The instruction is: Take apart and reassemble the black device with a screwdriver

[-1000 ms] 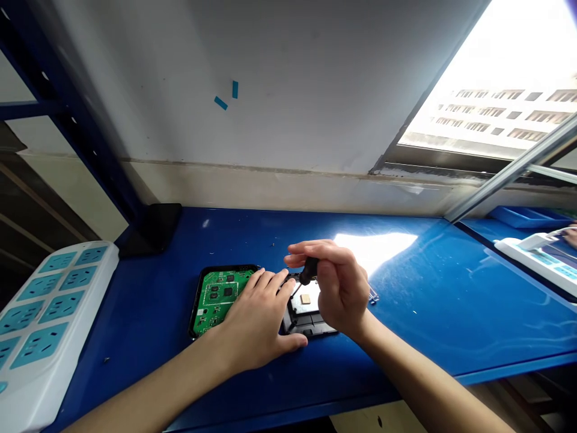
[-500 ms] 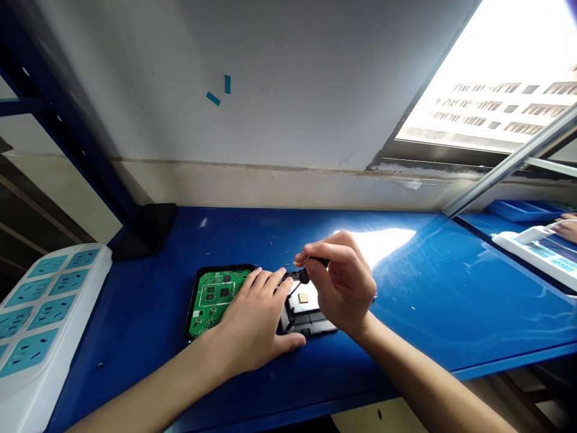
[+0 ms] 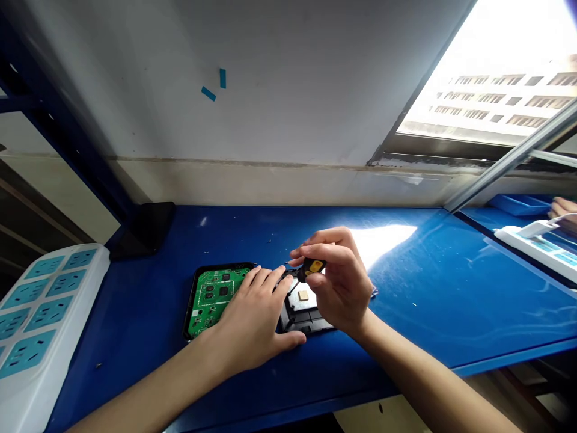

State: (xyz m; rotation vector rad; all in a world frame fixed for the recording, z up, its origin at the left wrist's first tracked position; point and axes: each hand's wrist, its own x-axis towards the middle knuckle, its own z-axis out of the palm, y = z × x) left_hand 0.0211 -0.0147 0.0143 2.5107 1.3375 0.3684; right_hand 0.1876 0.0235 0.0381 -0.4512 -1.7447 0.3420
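A green circuit board (image 3: pixel 211 294) lies in a black plastic case (image 3: pixel 297 322) on the blue bench top (image 3: pixel 428 300). My left hand (image 3: pixel 255 322) lies flat on the board and case, fingers stretched out, pressing them down. My right hand (image 3: pixel 340 279) is closed round a small screwdriver (image 3: pixel 311 267) with a black and yellow handle. The screwdriver's tip points down into the case just beyond my left fingertips. A small tan square part (image 3: pixel 303 295) sits inside the case between my hands.
A large white power strip (image 3: pixel 33 319) with teal sockets lies at the left. A dark blue rack post (image 3: pixel 67 120) with a black foot (image 3: pixel 144 228) stands behind it. At the far right another person's hand (image 3: pixel 561 207) works by a white device (image 3: pixel 536 240).
My right hand has shifted its grip on the screwdriver, so its yellow handle now shows. The left hand stays flat on the board. The view has drifted slightly.
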